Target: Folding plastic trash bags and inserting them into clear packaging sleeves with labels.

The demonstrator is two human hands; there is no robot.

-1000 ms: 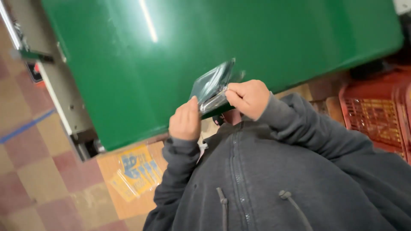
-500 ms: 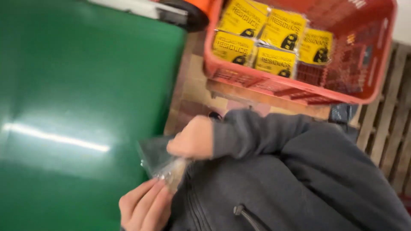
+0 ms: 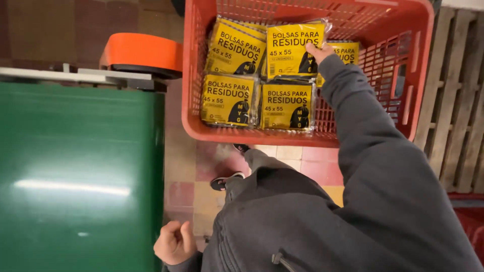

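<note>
The red crate (image 3: pixel 307 136) stood open at the top, so a hand could come down into it freely, but its slatted walls closed it on every side and yellow packets (image 3: pixel 229 98) covered most of its floor, leaving bare mesh only at the right end. The right hand (image 3: pixel 318 52) and its sleeve crossed the crate's near wall. Between the crate and the green bench (image 3: pixel 75 176) ran a narrow strip of tiled floor (image 3: pixel 176 151), partly blocked by an orange roller (image 3: pixel 143 53) and the person's shoes (image 3: pixel 227 180).
</note>
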